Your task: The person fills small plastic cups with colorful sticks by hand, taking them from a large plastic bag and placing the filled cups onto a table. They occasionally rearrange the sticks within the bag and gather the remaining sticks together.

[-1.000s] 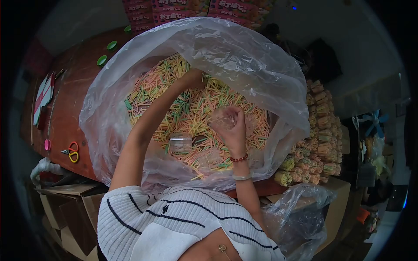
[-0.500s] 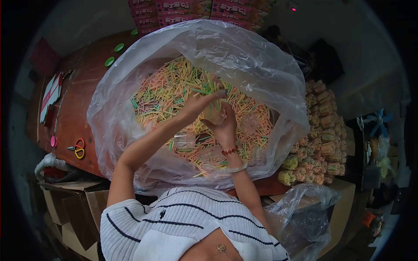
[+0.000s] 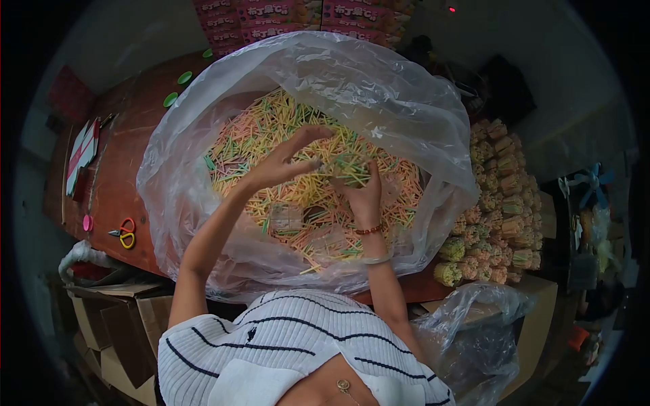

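Observation:
A large clear plastic bag [image 3: 176, 142] lies open, full of thin pastel sticks [image 3: 264, 128] in yellow, green, pink and orange. Over the sticks, my left hand [image 3: 288, 159] has its fingers spread, with nothing between them. To its right, my right hand [image 3: 361, 193] is wrapped round a clear cup holding a bundle of sticks [image 3: 352, 169], their ends facing up. A clear plastic container [image 3: 285, 216] rests on the loose sticks below my left hand.
Scissors [image 3: 126, 232], a pink lid [image 3: 87, 222] and green lids [image 3: 170, 100] lie on the brown table [image 3: 125, 162] at left. Stacked stick bundles [image 3: 504, 203] stand at right. Pink boxes [image 3: 277, 15] are behind; cardboard boxes [image 3: 125, 331] sit at lower left.
My left hand has let go of the stick bundle and moved left, its fingers now apart. My right hand, still round the cup, has shifted slightly right and tilted the bundle.

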